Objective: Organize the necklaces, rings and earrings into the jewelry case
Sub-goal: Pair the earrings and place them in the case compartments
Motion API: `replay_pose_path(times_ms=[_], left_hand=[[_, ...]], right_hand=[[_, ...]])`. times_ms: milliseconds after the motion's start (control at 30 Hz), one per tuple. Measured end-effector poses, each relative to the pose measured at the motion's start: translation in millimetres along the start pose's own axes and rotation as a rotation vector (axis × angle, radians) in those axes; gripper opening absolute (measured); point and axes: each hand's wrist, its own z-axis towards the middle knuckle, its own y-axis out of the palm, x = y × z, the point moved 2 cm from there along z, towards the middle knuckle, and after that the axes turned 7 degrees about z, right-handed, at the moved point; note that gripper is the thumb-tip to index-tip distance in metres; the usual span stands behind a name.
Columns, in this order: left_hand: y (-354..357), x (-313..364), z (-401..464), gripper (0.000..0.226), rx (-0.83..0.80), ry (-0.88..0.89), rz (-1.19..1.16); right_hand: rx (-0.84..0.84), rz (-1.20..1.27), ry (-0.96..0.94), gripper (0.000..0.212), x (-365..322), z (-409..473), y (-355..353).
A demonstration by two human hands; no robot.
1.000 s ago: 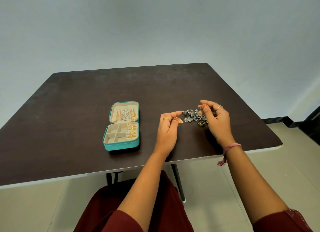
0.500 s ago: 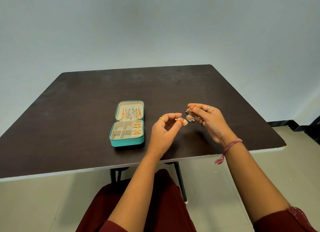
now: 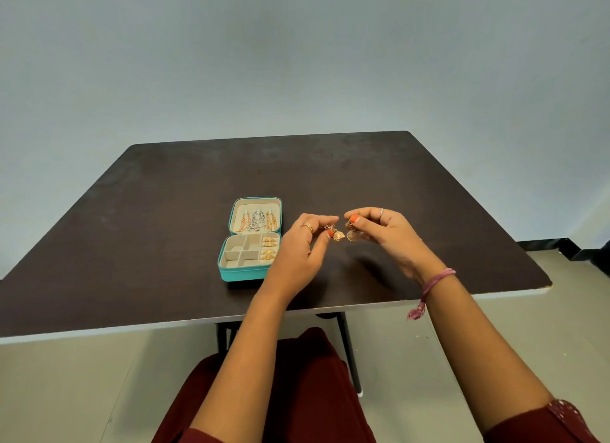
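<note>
A teal jewelry case (image 3: 243, 273) lies open on the dark table (image 3: 165, 218). Necklaces (image 3: 257, 220) hang inside its lid and several gold rings (image 3: 269, 248) sit in its right column; the other compartments look bare. My left hand (image 3: 298, 254) pinches a gold bell-shaped earring (image 3: 337, 235) between thumb and forefinger, just right of the case. My right hand (image 3: 384, 233) pinches a second gold earring (image 3: 352, 234). Both hands are raised above the table, the two earrings a short way apart. The pile of loose jewelry is hidden behind my hands or out of sight.
The table's near edge (image 3: 198, 320) runs across just below my wrists. Its right edge ends near a dark skirting (image 3: 561, 244) at the wall. My lap in dark red cloth (image 3: 297, 393) lies below the table.
The view has shifted, so the case now sits nearer the middle. Both hands have lifted off the jewelry pile, each with an earring, and come closer together.
</note>
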Motion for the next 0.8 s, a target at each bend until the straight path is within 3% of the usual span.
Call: replay_pose_path(times_ms=[467,800], left_hand=[[-20,-2,1,0.023,-0.159,-0.082,-0.057],[-27,7,2,0.022,-0.112,-0.106,-0.115]], right_hand=[[-0.143,-0.034,-0.067,0.017,-14,-5,17],[-0.125,-0.019,-0.094,0.019,-21,-7,20]])
